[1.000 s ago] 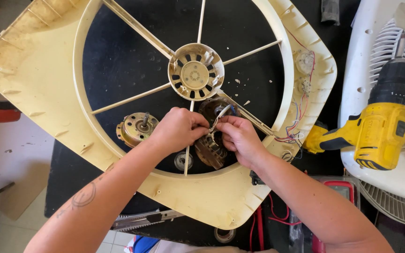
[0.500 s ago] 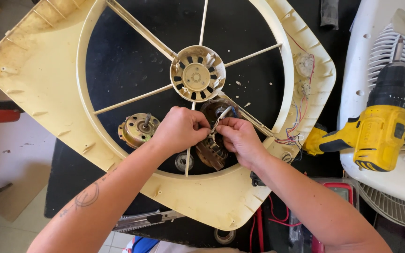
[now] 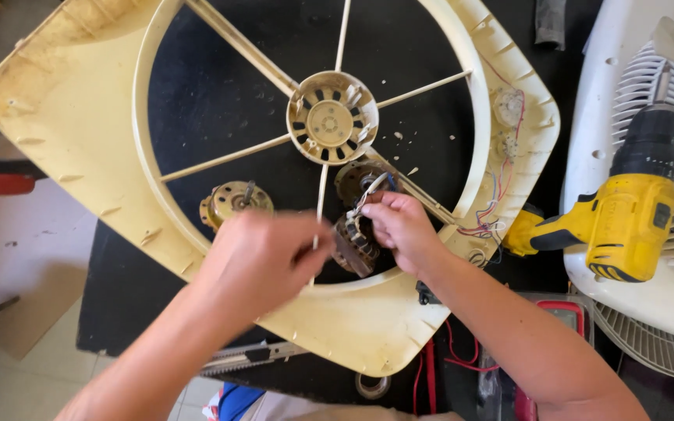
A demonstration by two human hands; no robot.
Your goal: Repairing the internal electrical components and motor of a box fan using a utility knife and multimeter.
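A cream fan housing [image 3: 64, 101] lies flat on a black table, with a round hub [image 3: 331, 117] at the middle of its spokes. My right hand [image 3: 401, 226] pinches white and blue wires [image 3: 368, 189] that rise from a brown motor stator [image 3: 350, 248], which sits just below the hub. Left of the stator is my left hand [image 3: 263, 261], blurred, with its fingers curled. Whether it holds anything cannot be seen. A brass-coloured motor end cap [image 3: 234, 201] lies inside the ring just above that hand.
A yellow cordless drill [image 3: 626, 222] rests on a white fan grille [image 3: 665, 312] at the right. A utility knife [image 3: 251, 359], a small tape roll [image 3: 372, 384] and a red meter [image 3: 565, 313] with red leads lie near the front edge. Thin coloured wires [image 3: 497, 203] run along the housing's right rim.
My left hand has pulled away from the wires, down and to the left. My right hand stays on the wires at the stator.
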